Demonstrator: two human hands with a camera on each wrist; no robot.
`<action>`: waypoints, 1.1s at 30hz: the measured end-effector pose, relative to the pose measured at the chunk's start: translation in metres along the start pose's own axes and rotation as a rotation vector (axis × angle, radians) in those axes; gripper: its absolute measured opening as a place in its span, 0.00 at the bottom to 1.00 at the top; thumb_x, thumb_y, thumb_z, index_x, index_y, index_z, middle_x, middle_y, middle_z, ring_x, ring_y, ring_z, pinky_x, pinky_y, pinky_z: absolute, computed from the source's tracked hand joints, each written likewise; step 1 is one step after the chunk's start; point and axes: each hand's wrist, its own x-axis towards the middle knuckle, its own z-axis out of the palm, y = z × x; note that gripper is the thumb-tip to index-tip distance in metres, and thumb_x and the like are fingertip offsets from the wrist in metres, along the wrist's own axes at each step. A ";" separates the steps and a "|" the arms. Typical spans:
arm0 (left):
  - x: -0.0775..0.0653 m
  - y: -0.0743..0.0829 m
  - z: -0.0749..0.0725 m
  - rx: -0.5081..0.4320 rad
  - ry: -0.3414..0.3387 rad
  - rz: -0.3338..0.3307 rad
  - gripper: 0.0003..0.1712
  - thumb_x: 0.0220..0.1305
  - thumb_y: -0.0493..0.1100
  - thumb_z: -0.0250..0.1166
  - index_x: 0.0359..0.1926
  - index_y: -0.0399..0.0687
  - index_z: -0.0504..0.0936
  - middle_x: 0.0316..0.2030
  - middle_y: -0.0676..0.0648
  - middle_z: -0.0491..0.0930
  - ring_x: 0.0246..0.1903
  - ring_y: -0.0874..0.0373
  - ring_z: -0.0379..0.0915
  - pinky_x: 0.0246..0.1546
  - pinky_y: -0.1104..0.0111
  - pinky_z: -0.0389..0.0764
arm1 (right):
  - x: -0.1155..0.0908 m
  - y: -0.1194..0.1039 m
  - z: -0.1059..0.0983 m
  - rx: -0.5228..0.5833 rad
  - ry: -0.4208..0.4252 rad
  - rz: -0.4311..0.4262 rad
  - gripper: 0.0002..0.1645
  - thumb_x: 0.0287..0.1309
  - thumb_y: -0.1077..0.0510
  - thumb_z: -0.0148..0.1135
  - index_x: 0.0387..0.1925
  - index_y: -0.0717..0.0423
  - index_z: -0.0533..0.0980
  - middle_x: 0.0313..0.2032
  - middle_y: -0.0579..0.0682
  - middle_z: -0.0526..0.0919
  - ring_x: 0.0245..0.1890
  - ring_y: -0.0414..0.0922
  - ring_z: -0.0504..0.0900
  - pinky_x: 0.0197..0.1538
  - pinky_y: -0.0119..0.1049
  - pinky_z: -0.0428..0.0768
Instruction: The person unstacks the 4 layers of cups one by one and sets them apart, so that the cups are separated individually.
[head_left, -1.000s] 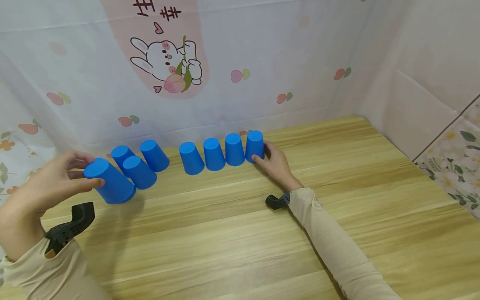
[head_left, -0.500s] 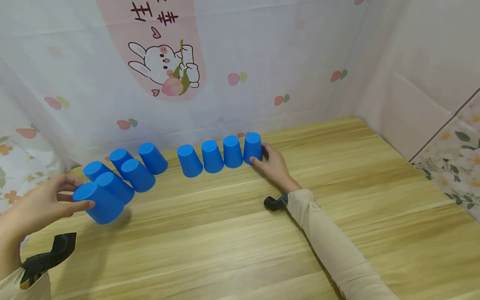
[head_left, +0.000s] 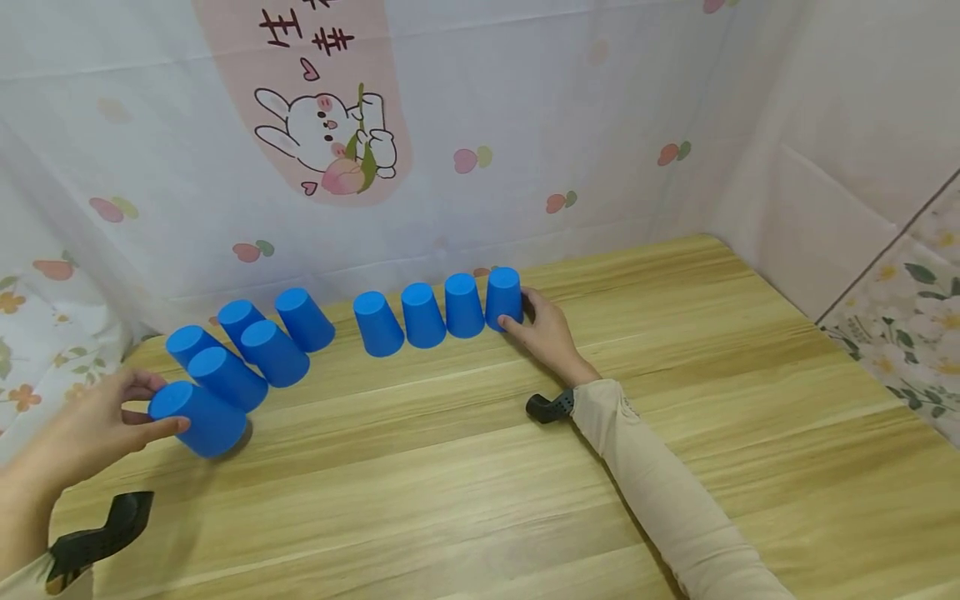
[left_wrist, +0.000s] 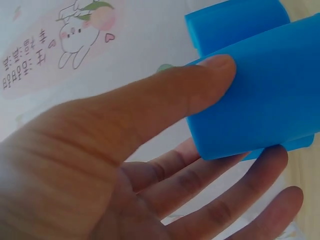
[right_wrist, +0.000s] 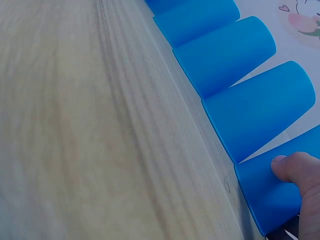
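My left hand (head_left: 101,429) grips an upside-down blue plastic cup (head_left: 210,425), thumb on the near side and fingers behind. In the left wrist view its thumb (left_wrist: 215,75) presses the cup wall (left_wrist: 260,95), and another blue cup (left_wrist: 235,22) shows beyond. The held cup overlaps a standing cup (head_left: 228,381) in the head view. Far right in a row of upside-down blue cups, the end cup (head_left: 503,296) is held by my right hand (head_left: 547,333). Its thumb (right_wrist: 295,167) lies on that cup's side in the right wrist view; the other fingers are mostly hidden.
Further upside-down cups stand at the left, among them a back one (head_left: 303,321) and a middle one (head_left: 275,354). The row continues leftward to its last cup (head_left: 378,323). A printed cloth (head_left: 525,108) hangs behind the wooden table (head_left: 420,467).
My left hand has moved its cup nearer the front of the table and lower in view. Two standing cups now show where it was. My right hand stays on the end cup.
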 end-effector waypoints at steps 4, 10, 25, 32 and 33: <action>0.003 -0.005 0.005 -0.020 -0.001 0.024 0.37 0.60 0.45 0.65 0.51 0.18 0.56 0.46 0.20 0.63 0.40 0.23 0.70 0.31 0.49 0.80 | 0.000 0.000 0.000 -0.010 0.001 0.006 0.37 0.58 0.53 0.62 0.64 0.65 0.61 0.61 0.62 0.68 0.61 0.54 0.67 0.62 0.45 0.65; 0.004 -0.008 0.006 -0.003 0.003 0.020 0.36 0.57 0.44 0.67 0.49 0.18 0.58 0.43 0.20 0.65 0.38 0.25 0.72 0.29 0.51 0.81 | 0.000 0.000 0.000 -0.002 0.005 -0.001 0.37 0.58 0.54 0.62 0.63 0.66 0.61 0.60 0.63 0.68 0.61 0.55 0.67 0.62 0.45 0.66; 0.001 -0.004 0.005 0.002 -0.009 -0.008 0.32 0.59 0.40 0.66 0.47 0.18 0.57 0.42 0.19 0.64 0.39 0.22 0.69 0.30 0.50 0.80 | 0.000 0.001 0.001 -0.014 0.005 0.000 0.37 0.58 0.53 0.62 0.63 0.66 0.61 0.60 0.63 0.68 0.61 0.55 0.67 0.62 0.46 0.66; 0.001 -0.006 0.004 0.023 -0.014 -0.012 0.32 0.59 0.42 0.66 0.47 0.19 0.58 0.42 0.19 0.65 0.41 0.23 0.69 0.30 0.50 0.80 | 0.000 0.000 0.001 -0.011 0.004 -0.007 0.37 0.58 0.54 0.63 0.63 0.66 0.61 0.60 0.63 0.68 0.61 0.55 0.68 0.62 0.45 0.66; 0.001 -0.006 0.004 0.024 -0.016 -0.016 0.33 0.59 0.43 0.66 0.47 0.20 0.58 0.43 0.19 0.65 0.41 0.22 0.68 0.30 0.49 0.80 | 0.000 0.000 0.001 -0.011 0.004 -0.009 0.37 0.58 0.54 0.63 0.63 0.66 0.61 0.60 0.63 0.68 0.60 0.55 0.68 0.62 0.45 0.66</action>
